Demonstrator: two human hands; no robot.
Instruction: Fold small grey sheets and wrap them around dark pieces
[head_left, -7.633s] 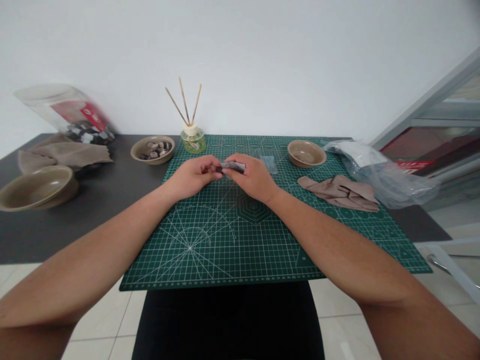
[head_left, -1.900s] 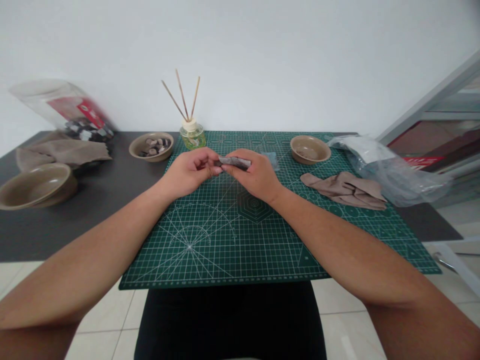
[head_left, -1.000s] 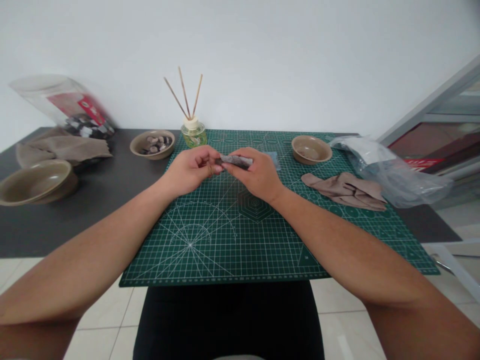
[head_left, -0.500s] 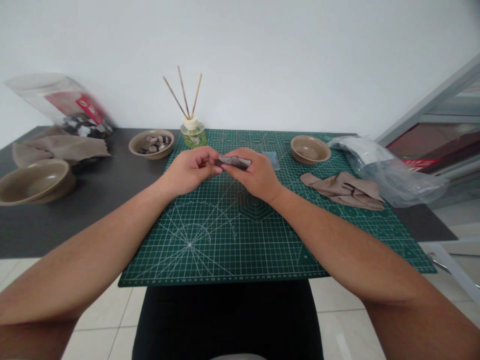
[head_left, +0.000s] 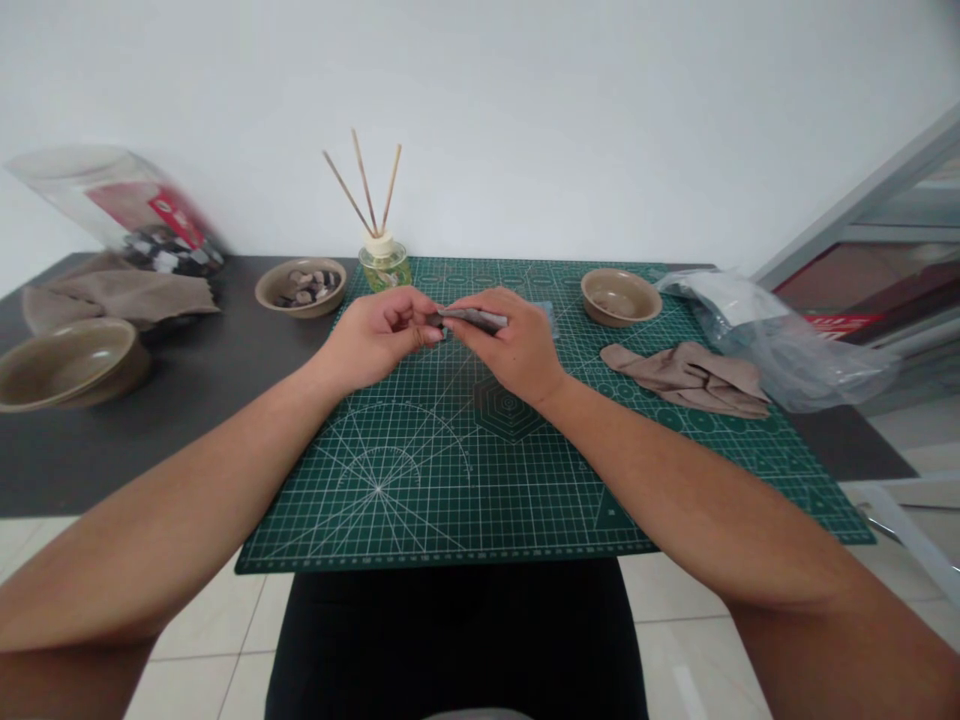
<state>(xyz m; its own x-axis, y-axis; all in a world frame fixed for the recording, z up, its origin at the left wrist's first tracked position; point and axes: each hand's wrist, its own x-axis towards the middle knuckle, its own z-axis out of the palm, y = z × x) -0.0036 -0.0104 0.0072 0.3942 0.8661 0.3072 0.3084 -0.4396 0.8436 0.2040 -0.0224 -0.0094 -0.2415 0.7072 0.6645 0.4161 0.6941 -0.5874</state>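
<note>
Over the green cutting mat [head_left: 450, 500], my two hands meet at the fingertips. My right hand [head_left: 521, 345] is closed on a thin, folded grey-brown piece [head_left: 480, 318], possibly sandpaper or cloth; its edge pokes out between thumb and forefinger. My left hand [head_left: 379, 338] pinches a small dark piece [head_left: 434, 320] against the end of the folded piece. Fingers cover most of that small piece, so its kind cannot be made out. Behind my right hand, a light blue sheet or packet [head_left: 546, 318] lies partly hidden on the mat.
Left of the mat are a bowl of small round pieces [head_left: 304, 305], a larger bowl [head_left: 105, 375], a brown cloth [head_left: 135, 295] and a clear bag [head_left: 112, 195]. A reed diffuser [head_left: 384, 265] stands behind. Rightward are a small bowl [head_left: 615, 310], another cloth [head_left: 690, 380] and a plastic bag [head_left: 802, 350].
The folded piece in my right hand has tilted slightly, showing its edge at a different angle. My hands have otherwise barely shifted.
</note>
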